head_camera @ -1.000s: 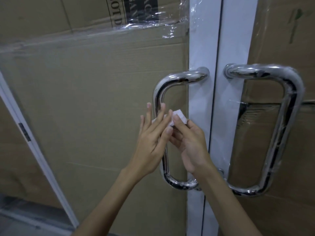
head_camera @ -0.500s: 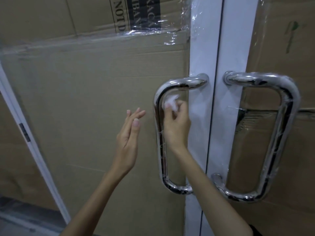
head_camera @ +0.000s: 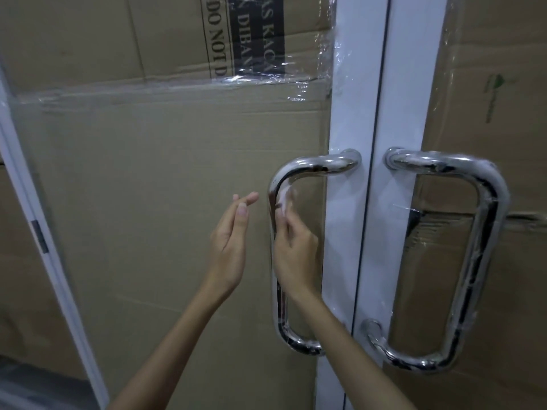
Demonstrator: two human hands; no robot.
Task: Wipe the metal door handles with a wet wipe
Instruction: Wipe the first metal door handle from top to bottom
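Wiping is under way on the left handle, near the upper end of its upright bar, just below the top bend; the right hand reaches in from the door side of the bar, its fingers curled and pinching a small white wipe against the inner face of the metal; the wipe is blurred, so how far it wraps round the bar cannot be told. The left hand hangs just beside the bar on its outer side, fingers straight and together, holding nothing and not touching the handle. The right handle across the white frame looks untouched as yet, with clear film clinging along its outer edge.

To do this step well, I judge the wipe should be folded round the whole bar rather than pressed on one face, then drawn with steady pressure down to the lower bend and back up over the top bend to the mount; the inner side facing the cardboard is easily missed; the free hand could steady the door so it does not swing; the wipe is small, so turn it to a clean side before crossing to the right handle.
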